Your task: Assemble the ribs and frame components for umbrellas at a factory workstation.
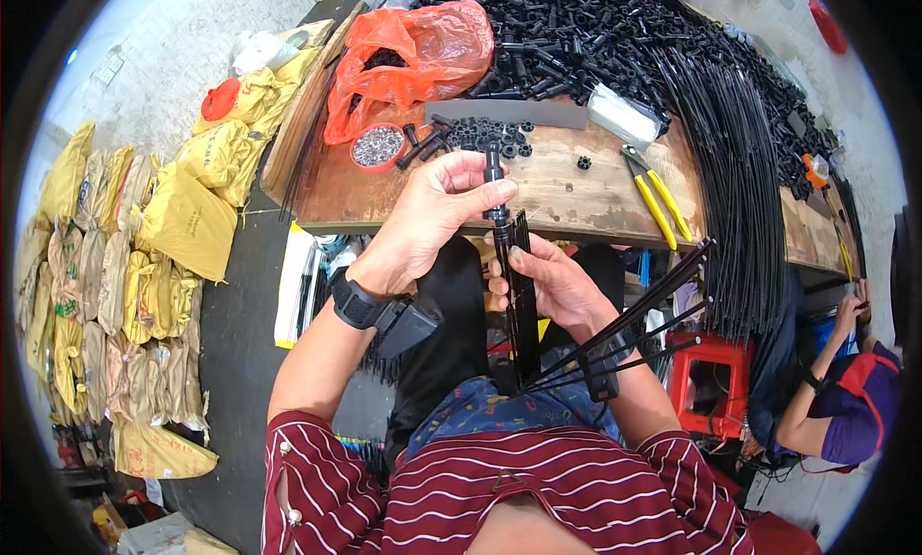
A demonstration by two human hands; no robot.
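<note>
Black tube (494,161), black rods (522,334), held before wooden desk (557,192).
Left hand (432,209): fingers closed on tube; right hand (560,281): fingers closed round rods. Yellow-handled pliers (654,209) on desk.

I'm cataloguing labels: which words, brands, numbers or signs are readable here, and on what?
I won't copy wording, but print stands here:
Bottom yellow sack: red lettering.
Large yellow sack: faint print, too blurred to read.
Blue cloth: small coloured marks, too small to read.
</note>
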